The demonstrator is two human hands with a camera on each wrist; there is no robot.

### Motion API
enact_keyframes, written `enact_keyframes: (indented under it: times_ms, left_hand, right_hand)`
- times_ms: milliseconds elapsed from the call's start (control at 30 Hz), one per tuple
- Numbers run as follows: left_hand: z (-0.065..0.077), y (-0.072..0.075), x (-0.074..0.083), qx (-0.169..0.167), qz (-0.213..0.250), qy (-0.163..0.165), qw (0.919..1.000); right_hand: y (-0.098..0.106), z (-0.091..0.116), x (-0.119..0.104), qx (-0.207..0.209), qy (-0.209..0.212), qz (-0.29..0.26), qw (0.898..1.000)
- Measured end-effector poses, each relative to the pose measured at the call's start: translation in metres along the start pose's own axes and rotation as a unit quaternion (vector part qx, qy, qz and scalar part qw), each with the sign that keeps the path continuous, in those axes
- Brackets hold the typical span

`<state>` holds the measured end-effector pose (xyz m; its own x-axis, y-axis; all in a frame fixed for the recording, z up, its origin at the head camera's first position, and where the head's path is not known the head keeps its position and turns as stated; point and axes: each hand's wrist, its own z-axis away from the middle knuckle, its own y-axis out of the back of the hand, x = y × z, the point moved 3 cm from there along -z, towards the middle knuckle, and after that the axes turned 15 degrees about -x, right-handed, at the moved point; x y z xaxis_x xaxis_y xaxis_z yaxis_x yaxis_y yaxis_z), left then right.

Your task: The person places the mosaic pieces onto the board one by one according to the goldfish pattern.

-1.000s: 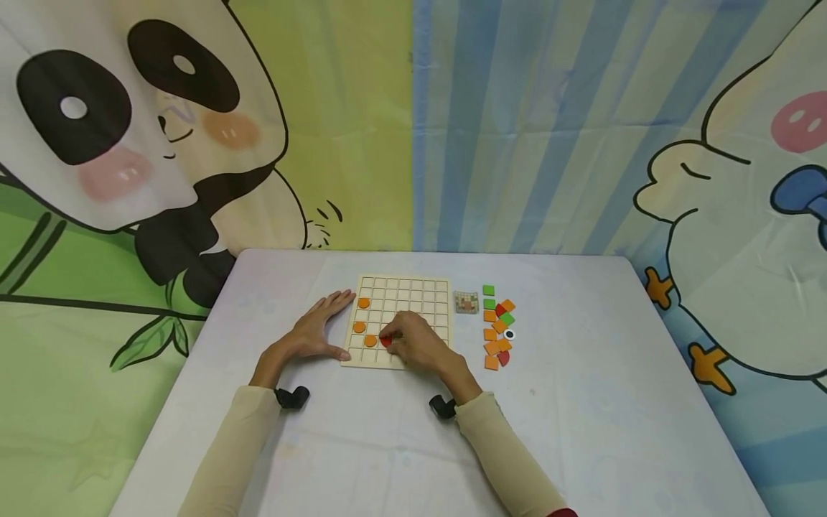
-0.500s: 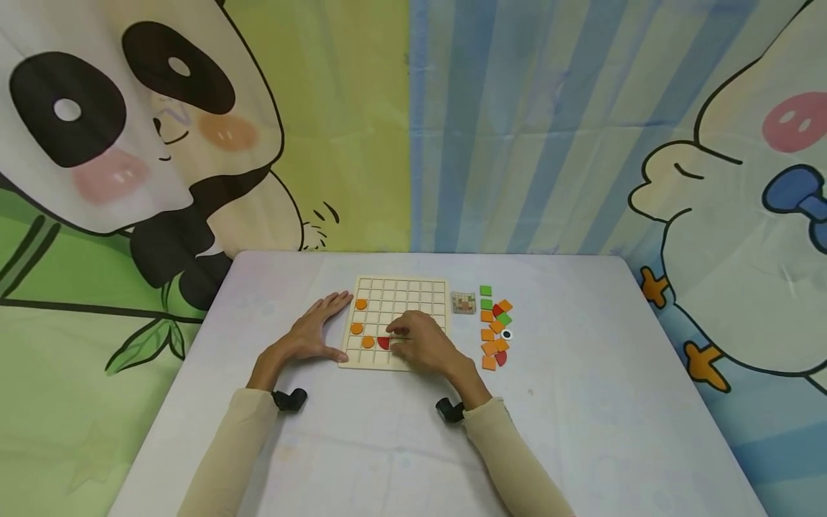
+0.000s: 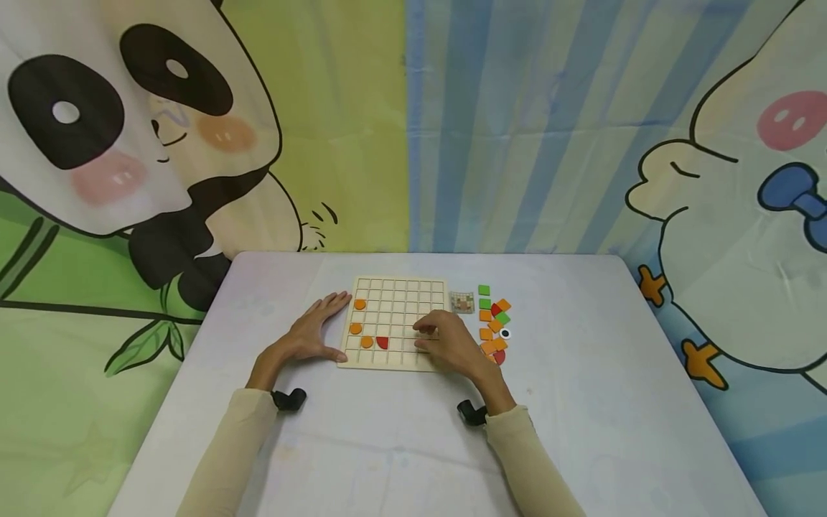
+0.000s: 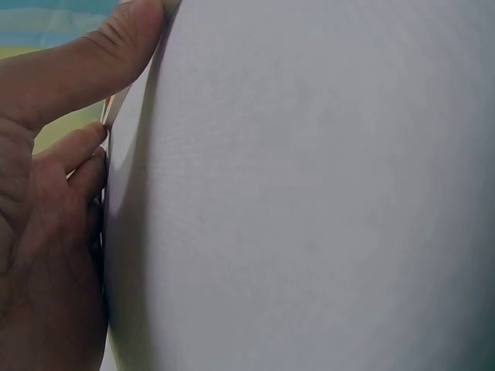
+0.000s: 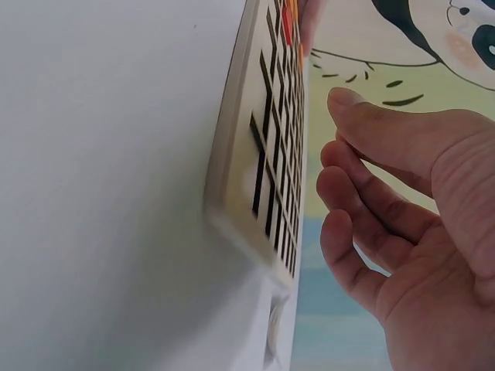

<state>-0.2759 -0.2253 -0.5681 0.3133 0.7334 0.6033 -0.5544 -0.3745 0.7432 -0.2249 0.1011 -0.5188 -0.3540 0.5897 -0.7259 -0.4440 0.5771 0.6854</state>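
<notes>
A pale wooden grid board (image 3: 402,294) lies flat on the table, with several orange discs (image 3: 360,304) in squares toward its left side. One red quarter-round tile (image 3: 382,343) sits in a lower square, right of the lowest disc. My left hand (image 3: 312,333) rests at the board's left edge, fingers straight and thumb spread to the near corner. Over the board's right part hovers my right hand (image 3: 457,343), fingers loosely bent. In the right wrist view nothing shows between the thumb and fingers of the right hand (image 5: 402,209), which is apart from the board (image 5: 232,154).
Right of the board lies a small patterned square card (image 3: 461,302). Beyond it are scattered loose tiles: green squares (image 3: 484,290), orange squares (image 3: 486,334), red pieces (image 3: 500,357) and a white ring with a black centre (image 3: 505,334). A white cloth covers the table (image 3: 388,445).
My right hand has let go of the red quarter-round tile, leaving it on the board, and moved right toward the loose tiles. The left hand stays at the board's edge.
</notes>
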Motion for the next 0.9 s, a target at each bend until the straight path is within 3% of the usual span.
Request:
enact_keyframes:
  times_ms: [200,400,667,900]
  left_hand:
    - [0.001,0.000,-0.001,0.000,0.004,0.000,1.0000]
    - [0.001,0.000,0.000,0.001,0.004,-0.002,1.0000]
    - [0.000,-0.002,-0.002,0.001,0.002,0.002,1.0000]
    - [0.000,0.001,0.000,-0.002,0.002,-0.006,1.0000]
  right_hand:
    - [0.004,0.010,0.012,0.017,-0.021,0.008,1.000]
    - [0.022,0.024,0.029,0.053,-0.007,0.015,0.998]
    - [0.048,0.056,0.057,0.085,-0.067,-0.008,0.994]
    - [0.069,0.083,0.088,0.138,-0.084,-0.031,0.986]
